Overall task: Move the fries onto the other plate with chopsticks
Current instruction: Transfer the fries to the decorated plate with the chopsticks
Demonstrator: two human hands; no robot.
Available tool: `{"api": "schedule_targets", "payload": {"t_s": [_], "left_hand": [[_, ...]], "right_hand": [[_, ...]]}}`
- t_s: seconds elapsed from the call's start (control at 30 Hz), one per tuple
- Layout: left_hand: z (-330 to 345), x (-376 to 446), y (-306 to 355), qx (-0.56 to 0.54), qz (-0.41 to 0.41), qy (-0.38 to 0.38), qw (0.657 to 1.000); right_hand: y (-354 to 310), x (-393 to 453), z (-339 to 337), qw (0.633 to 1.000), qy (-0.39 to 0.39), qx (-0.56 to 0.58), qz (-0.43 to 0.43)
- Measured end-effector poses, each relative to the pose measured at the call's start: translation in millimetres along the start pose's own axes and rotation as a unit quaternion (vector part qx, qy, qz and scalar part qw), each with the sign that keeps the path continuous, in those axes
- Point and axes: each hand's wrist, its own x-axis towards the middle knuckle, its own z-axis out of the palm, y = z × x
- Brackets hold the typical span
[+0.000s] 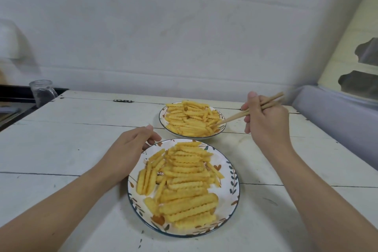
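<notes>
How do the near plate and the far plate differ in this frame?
The near plate shows a leaf and flower pattern on its bare rim; the far plate shows little of its rim. The left hand touches the near plate's edge; the chopsticks in the right hand reach the far plate's fries. Both are round, dark-rimmed and loaded with crinkle fries.

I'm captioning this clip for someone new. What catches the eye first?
Two plates heaped with yellow crinkle fries: the near plate in front, the far plate behind it. The right hand holds chopsticks, tips in the far plate's fries, while the left hand rests at the near plate's rim.
</notes>
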Motion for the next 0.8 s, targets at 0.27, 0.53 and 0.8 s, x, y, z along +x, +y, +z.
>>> {"api": "schedule_targets", "payload": {"t_s": [0.27, 0.53, 0.8], "left_hand": [[0.9, -3.3, 7.1, -0.013, -0.021, 0.002, 1.000], [-0.1, -3.7, 7.5, -0.003, -0.028, -0.001, 1.000], [-0.8, -3.2, 5.5, -0.002, -0.026, -0.007, 1.000]], "right_hand": [[-17.6, 1.2, -20.2, 0.989, 0.083, 0.117, 0.026], [-38.9, -17.7, -42.6, 0.996, -0.020, 0.084, -0.002], [-34.7, -7.8, -48.3, 0.989, 0.009, 0.149, -0.007]]}}
